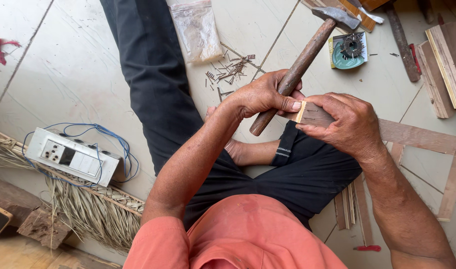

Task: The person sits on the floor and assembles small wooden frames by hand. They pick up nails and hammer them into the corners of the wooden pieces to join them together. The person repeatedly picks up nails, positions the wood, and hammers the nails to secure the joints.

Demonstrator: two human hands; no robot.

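head view, looking down on a seated person's lap. the left hand (260,94) is closed around the handle of a hammer (300,65), gripping it partway along the shaft; the handle is round, worn brown wood, and it slants up and to the right to a dull grey metal head lying over the floor tiles. the butt end of the handle sticks out below the fist, toward the knee. the right hand (350,124) is closed on a small wooden block (312,113), fingers over its top and thumb beneath; the block is flat and rectangular, with a greyish-brown face marked by short dark lines and a pale, freshly cut end edge. that pale end touches the left thumb and sits just beside the hammer handle, so both hands meet above the black trousers (158,84). a scatter of thin dark nails (230,69) lies on the pale tiled floor (73,69) just beyond the left hand, near a clear plastic bag (197,30). a long flat wooden strip (417,135) runs out from behind the right hand. a white socket board (71,157) with blue wire lies well apart, at the left
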